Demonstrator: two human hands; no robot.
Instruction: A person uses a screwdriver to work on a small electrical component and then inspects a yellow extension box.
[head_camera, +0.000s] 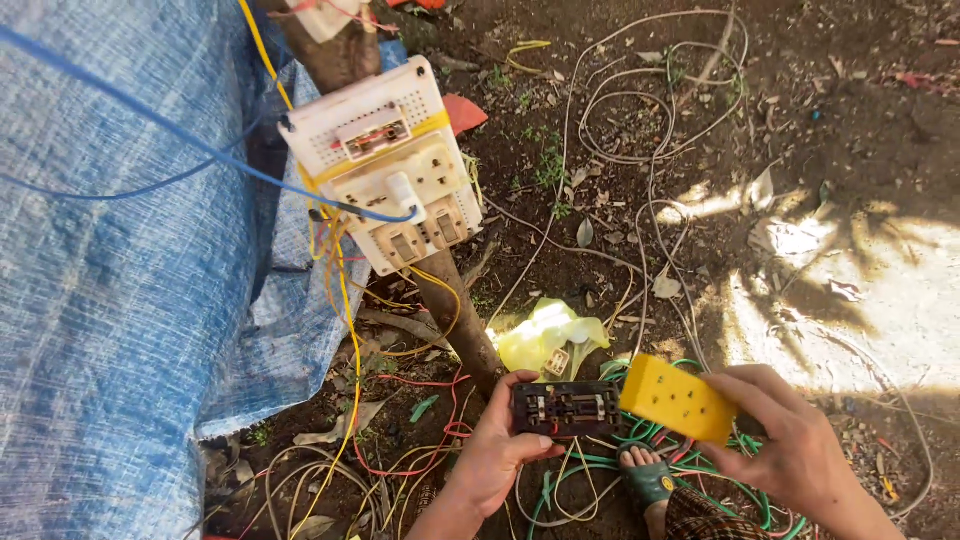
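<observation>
My left hand (497, 452) grips a dark open socket base (566, 408) with metal contacts showing. Several thin wires trail down from its underside. My right hand (795, 442) holds a yellow socket cover plate (678, 399) with small holes, tilted, its left edge touching the right end of the dark base. Both are held low in the view, above a tangle of green, red and yellow wires (570, 485) on the soil.
A white switch and socket board (385, 165) is strapped to a wooden post (458, 318), with yellow and blue cables running off it. A blue tarpaulin (110, 290) covers the left. A sandalled foot (645, 480) stands below. A yellow plastic bag (545, 338) and loose white wires (650, 110) lie on dirt.
</observation>
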